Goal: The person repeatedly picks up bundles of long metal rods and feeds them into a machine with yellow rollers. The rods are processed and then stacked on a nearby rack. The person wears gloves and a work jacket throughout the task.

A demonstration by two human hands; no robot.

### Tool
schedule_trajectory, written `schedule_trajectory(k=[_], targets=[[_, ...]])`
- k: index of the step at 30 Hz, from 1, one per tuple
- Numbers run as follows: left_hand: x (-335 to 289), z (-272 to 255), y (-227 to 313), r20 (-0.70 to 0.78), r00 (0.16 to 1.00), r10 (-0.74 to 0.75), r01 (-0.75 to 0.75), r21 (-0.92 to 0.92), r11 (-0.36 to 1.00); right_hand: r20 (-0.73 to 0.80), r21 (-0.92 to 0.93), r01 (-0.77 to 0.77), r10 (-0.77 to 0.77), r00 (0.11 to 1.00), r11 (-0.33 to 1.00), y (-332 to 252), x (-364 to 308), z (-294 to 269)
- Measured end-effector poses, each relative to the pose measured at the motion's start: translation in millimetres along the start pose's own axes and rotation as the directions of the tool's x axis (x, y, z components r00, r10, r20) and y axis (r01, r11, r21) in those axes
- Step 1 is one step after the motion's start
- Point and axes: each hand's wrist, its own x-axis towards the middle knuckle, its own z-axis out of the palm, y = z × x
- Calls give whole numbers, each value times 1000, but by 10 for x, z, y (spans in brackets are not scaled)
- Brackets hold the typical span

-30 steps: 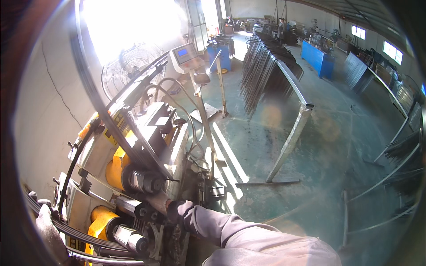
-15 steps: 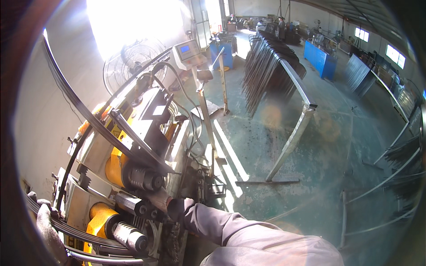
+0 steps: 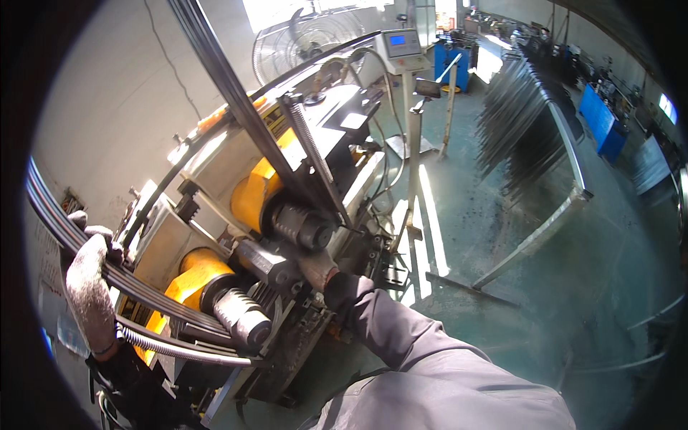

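At the left, my left hand in a pale work glove is closed round a bundle of long dark metal bars. The bars run from the upper left down to the lower grooved roller of a cream and yellow bending machine. My right hand, also gloved, reaches in just below the upper grooved roller, beside a steel block. Its fingers are hidden behind the machine parts. More bars rise steeply from the upper roller, next to a coil spring.
Beyond the machine stand a control box with a blue screen on a post and a large caged fan. To the right, a metal rack carries many hanging dark rods. A blue bench stands farther off.
My view has swung left and down, so the machine sits farther right in the picture. More of my left hand and forearm now shows; it keeps its hold on the bars.
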Motion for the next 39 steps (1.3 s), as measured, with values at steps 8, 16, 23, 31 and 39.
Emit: schedule_trajectory(k=[8,16,23,31,39], targets=[[-22,-120,43,277,858,433,-505,610,611,143,-307,-40,88,986,951,161,-40,0],[-24,-73,389,107,993,51,-92,421,902,50,323,-402,409,911,857,-299,8,-29],[-35,7,503,-222,952,-210,235,94,967,59,285,-354,352,934,891,-173,-32,-43],[-285,-290,400,185,980,-72,-5,384,923,91,190,-313,301,949,930,-2,-148,-47],[-302,-108,621,26,961,-276,270,139,953,130,195,-461,443,887,866,192,-182,-34]])
